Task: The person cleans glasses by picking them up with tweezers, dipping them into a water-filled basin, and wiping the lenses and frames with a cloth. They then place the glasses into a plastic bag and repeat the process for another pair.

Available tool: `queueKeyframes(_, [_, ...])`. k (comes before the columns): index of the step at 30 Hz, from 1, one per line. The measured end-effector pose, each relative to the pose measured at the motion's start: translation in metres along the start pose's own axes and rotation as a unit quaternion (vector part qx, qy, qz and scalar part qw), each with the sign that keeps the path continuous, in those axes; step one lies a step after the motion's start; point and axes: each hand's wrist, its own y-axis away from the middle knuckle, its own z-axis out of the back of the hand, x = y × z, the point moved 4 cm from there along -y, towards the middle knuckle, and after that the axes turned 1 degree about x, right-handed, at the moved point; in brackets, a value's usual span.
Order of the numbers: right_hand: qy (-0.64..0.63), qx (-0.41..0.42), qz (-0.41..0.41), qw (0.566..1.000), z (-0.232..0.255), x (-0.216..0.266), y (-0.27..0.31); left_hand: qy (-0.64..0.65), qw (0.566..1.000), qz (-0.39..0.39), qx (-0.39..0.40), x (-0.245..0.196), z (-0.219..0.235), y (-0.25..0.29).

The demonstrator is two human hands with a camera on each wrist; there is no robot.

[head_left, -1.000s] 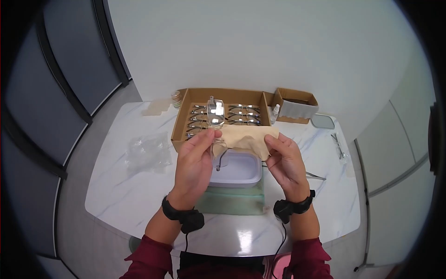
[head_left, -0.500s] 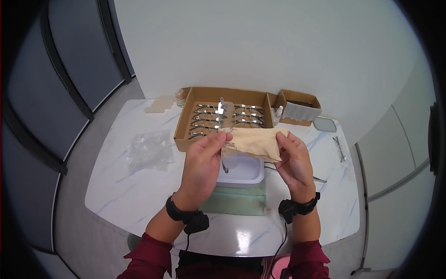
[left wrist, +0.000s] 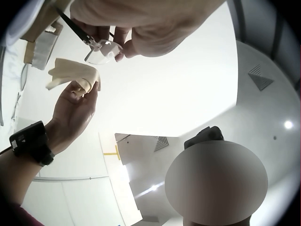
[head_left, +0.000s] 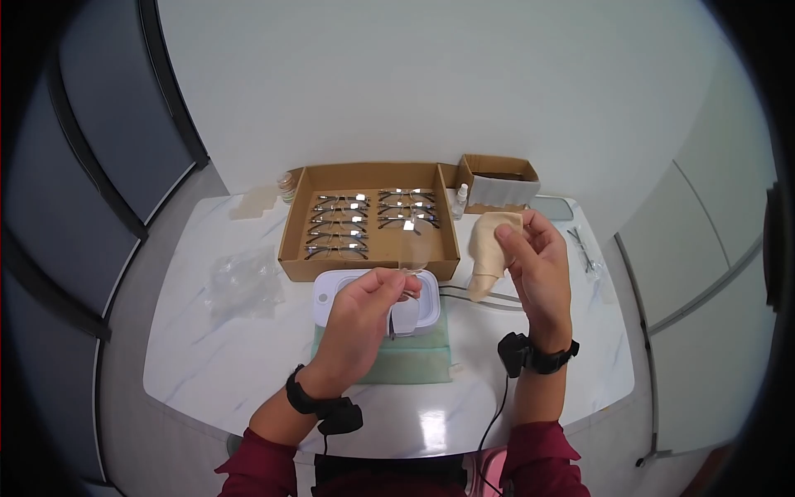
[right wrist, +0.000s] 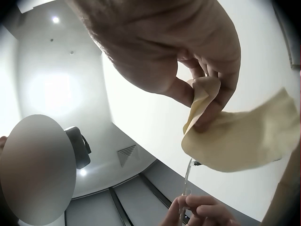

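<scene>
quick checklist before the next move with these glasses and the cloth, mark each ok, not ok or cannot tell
1. Glasses gripped by the left hand: ok, pinched between thumb and fingers.
2. Cloth held by the right hand: ok.
3. Cloth touching a lens: not ok, there is a gap between them.
4. Lenses free of smudges: cannot tell, too fine to see.
5. Bare space in the cardboard box: ok, at its near right part.
6. Spray bottle upright: ok, it stands beside the box.
</scene>
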Motion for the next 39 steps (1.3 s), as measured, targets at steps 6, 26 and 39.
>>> queueKeyframes(6, [-0.013, 0.052, -0.011, 0.999, -0.012, 0.014, 0.01, 0.025, 0.999, 0.024, 0.027, 0.011, -0.02, 0.001])
queueKeyframes(26, [0.058, 0.094, 0.05, 0.993, -0.022, 0.032, 0.026, 0.151, 0.979, 0.082, 0.107, 0.045, -0.053, -0.009])
queueKeyframes(39, [0.293, -0.019, 0.096, 0.951, -0.028, 0.02, 0.024, 0.039, 0.997, -0.06, 0.011, 0.036, -0.047, -0.007])
